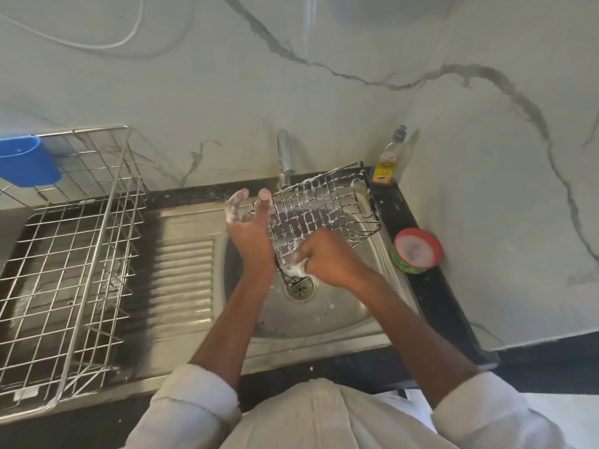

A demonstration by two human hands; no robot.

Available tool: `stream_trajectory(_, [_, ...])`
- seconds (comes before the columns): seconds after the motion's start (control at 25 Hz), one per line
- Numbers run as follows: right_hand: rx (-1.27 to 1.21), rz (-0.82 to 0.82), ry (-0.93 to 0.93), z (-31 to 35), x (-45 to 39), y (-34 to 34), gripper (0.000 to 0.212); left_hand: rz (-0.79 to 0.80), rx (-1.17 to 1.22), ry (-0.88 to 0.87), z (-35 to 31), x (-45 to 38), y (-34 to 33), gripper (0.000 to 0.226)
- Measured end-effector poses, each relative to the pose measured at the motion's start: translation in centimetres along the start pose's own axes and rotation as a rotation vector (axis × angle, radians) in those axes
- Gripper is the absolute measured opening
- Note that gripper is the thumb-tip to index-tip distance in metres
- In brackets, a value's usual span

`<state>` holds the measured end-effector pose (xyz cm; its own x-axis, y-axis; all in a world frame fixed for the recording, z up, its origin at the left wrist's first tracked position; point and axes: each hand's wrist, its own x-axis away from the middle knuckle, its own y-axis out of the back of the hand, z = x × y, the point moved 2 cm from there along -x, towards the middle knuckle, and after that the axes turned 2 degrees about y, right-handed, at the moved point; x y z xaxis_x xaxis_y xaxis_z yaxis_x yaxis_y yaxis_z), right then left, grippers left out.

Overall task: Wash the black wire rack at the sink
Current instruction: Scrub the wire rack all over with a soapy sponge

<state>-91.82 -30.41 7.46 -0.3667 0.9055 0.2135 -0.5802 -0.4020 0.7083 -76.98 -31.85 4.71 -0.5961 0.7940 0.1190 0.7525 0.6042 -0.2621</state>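
Over the steel sink basin (337, 322): one black wire rack (321, 205), soapy, tilted, its lower corner by the drain at 6 o'clock. Left hand (251, 226) props its 9 o'clock edge, fingers spread; right hand (327, 254) curls round one foamy scrubber (296, 268). One silver wire drainer (64, 254) at 9 o'clock; one soap bottle (387, 162), one round tub (416, 251) along the desk edge.

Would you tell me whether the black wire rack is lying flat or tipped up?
Tipped up: the black wire rack leans over the sink, low corner near the drain.
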Motion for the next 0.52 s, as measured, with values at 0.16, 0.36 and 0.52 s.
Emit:
stream_trajectory(0.16, [0.25, -0.26, -0.059, -3.6, 0.5, 0.9, 0.031, -0.062, 0.038, 0.017, 0.8, 0.2, -1.6, 0.053])
stream_trajectory(0.36, [0.11, -0.07, 0.187, -2.8, 2.0, -0.1, 0.033, -0.125, -0.008, 0.002, 1.4, 0.8, -3.2, 0.062])
stream_trajectory(0.52, [0.252, -0.152, 0.108, -9.4, -0.8, 4.5, 0.034, -0.158, -0.024, 0.009, 1.7, 1.9, -3.8, 0.067])
